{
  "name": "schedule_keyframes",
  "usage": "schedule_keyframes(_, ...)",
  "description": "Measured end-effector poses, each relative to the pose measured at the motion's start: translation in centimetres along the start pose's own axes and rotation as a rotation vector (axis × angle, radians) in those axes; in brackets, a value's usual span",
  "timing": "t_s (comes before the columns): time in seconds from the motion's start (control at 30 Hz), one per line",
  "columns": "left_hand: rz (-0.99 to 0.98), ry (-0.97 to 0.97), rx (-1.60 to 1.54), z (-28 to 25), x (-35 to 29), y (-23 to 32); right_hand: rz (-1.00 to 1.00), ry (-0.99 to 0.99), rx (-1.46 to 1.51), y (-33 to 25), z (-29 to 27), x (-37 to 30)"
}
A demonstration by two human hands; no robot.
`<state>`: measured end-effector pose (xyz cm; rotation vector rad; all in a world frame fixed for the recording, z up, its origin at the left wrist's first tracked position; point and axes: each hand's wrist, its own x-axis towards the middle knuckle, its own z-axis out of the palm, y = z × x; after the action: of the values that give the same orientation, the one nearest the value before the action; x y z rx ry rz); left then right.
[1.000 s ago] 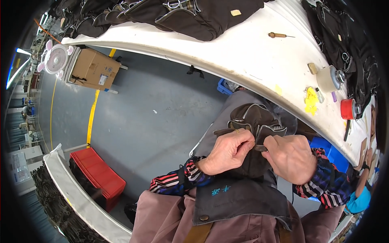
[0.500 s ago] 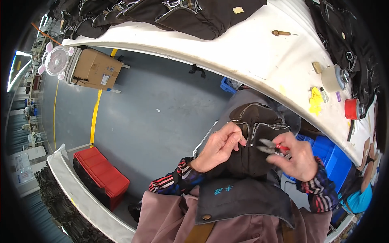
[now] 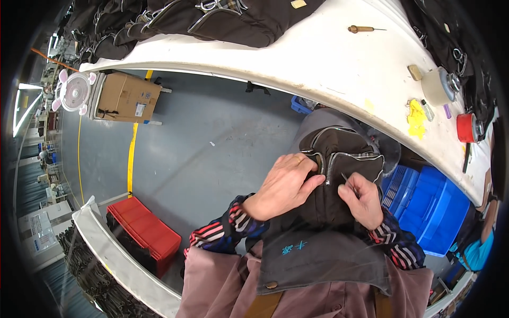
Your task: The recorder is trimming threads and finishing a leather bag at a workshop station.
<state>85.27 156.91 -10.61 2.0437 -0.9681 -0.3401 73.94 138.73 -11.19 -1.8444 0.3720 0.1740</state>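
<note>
Right hand (image 3: 364,202) moved inward — dark brown fabric (image 3: 330,208), silver zipper teeth (image 3: 330,169), folded edges.

A dark brown fabric piece (image 3: 327,204), its metal zip (image 3: 329,170) parted, lies over the lap (image 3: 321,123)

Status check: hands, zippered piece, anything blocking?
Left hand on dark zippered piece. Right hand pinching a thin pointed item, kind unclear. Zipper end uncovered between hands; nothing seen blocking it.
</note>
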Motion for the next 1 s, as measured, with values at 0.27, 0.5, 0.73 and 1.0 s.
schedule_keyframes(0.27, -0.144, -0.342, -0.296, 0.9, -0.4, -0.9, 0.065, -0.163, 0.097, -0.4, 1.5, 1.0)
schedule_keyframes(0.5, -0.423, -0.393, -0.827, 2.3, -1.2, -0.8, 0.252, -0.278, 0.422, -0.2, 0.7, 0.7)
schedule_keyframes(0.73, -0.352, -0.338, -0.880, 3.1, -1.5, -0.7, 0.186, -0.326, 0.533, 0.0, 0.1, 0.5)
schedule_keyframes(1.0, -0.355, -0.332, -0.853, 2.8, -1.1, -0.3, 0.157, -0.327, 0.580, 0.4, 0.0, 0.5)
